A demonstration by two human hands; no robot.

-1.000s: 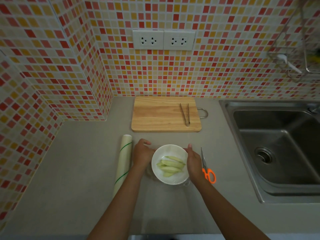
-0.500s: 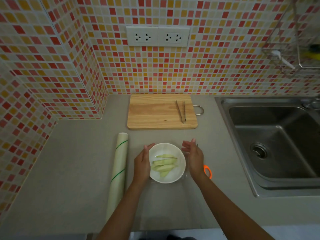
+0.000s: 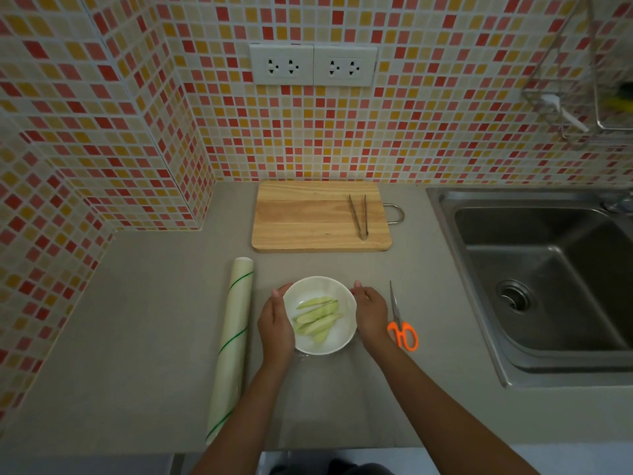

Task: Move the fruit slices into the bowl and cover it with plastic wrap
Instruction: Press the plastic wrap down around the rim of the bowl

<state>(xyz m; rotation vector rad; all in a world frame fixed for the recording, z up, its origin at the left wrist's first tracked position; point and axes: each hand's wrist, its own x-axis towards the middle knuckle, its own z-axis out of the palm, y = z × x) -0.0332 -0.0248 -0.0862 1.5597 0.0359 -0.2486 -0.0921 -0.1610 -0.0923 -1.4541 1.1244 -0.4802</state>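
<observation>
Left hand (image 3: 275, 322) and right hand (image 3: 371, 313) cup the bowl (image 3: 339, 339) of slices (image 3: 317, 318); loosely pressed wrap could peel off the rim.

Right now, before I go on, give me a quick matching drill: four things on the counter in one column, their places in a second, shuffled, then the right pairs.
Things:
1. tongs
2. scissors
3. plastic wrap roll
4. fruit slices

Places:
A. in the white bowl, between the hands
B. on the counter, left of the left hand
C. on the cutting board
D. on the counter, right of the right hand

Pairs: 1-C, 2-D, 3-B, 4-A
</observation>
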